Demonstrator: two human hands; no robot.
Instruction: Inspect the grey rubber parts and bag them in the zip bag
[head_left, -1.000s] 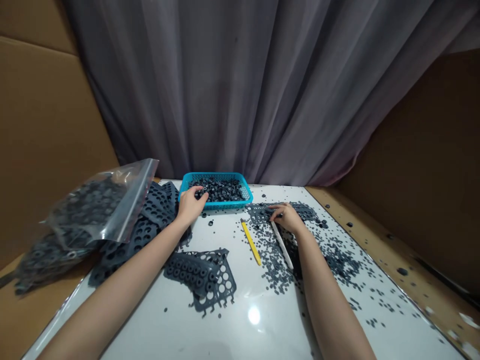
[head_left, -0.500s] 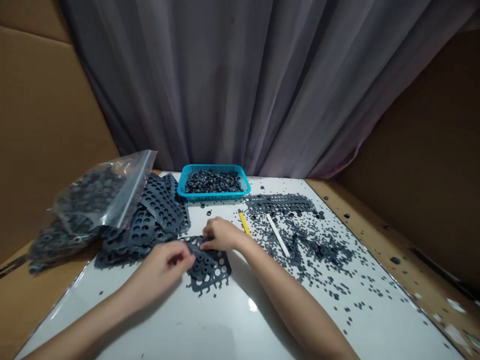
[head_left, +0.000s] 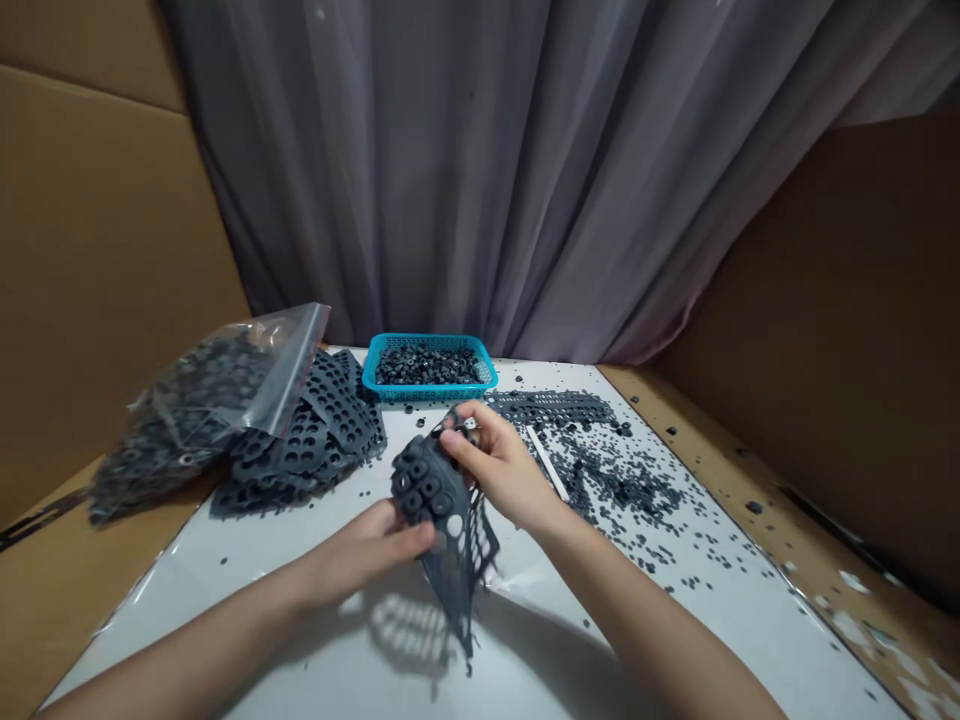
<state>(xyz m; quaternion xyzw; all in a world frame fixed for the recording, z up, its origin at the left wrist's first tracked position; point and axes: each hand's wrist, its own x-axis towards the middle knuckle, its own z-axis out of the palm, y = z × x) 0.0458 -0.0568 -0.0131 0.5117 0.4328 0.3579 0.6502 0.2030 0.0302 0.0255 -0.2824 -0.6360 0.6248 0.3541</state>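
The left hand (head_left: pixel 366 548) and right hand (head_left: pixel 504 468) both pinch a bent dark sheet (head_left: pixel 451 566). Beyond that sheet sits a blue basket (head_left: pixel 430 392).

White table (head_left: pixel 765 640) strewn with small dark bits (head_left: pixel 637 490)

The blue basket (head_left: pixel 429 394) sits near the back edge, with a loose pile of dark sheets (head_left: pixel 300 450) to its left and a strip full of holes (head_left: pixel 555 406) lying flat to its right. In front of that strip, a white stick (head_left: pixel 548 463) lies slantwise beside the thickest scatter of bits, which thins toward the right edge. Past that edge, the brown surface (head_left: pixel 712 462) carries some dark bits and pale scraps (head_left: pixel 855 582).
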